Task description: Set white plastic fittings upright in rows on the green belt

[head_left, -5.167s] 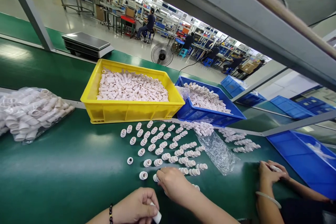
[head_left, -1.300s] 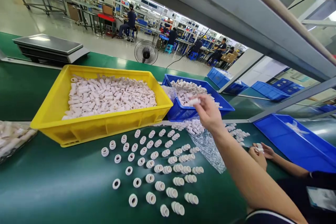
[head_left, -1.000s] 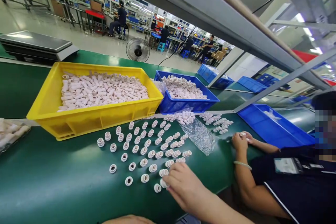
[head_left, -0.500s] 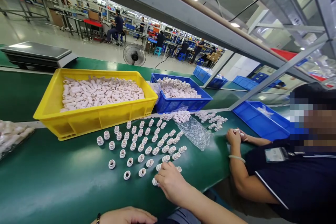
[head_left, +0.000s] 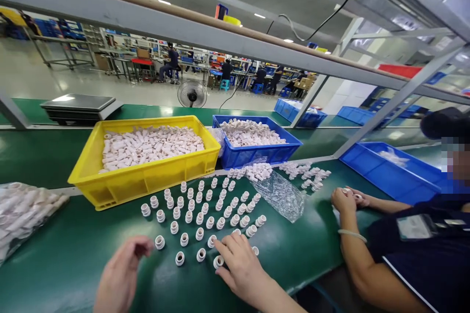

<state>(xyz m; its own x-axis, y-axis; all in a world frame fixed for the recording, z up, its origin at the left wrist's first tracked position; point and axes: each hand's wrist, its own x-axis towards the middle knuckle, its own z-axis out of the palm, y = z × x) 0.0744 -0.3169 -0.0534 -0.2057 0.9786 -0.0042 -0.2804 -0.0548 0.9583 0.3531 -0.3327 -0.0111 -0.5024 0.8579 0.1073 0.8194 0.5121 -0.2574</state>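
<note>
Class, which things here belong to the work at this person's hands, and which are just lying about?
Likely part of the work:
white pipe pieces standing by the left hand and right hand
yellow bin and blue bin of similar pieces

Likely just there:
scale
fan

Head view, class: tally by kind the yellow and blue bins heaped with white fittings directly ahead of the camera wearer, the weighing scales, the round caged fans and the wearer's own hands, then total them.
Yellow heaped bin: 1
Blue heaped bin: 1
Weighing scale: 1
Caged fan: 1
Wearer's hands, left hand and right hand: 2
Total: 6
</note>
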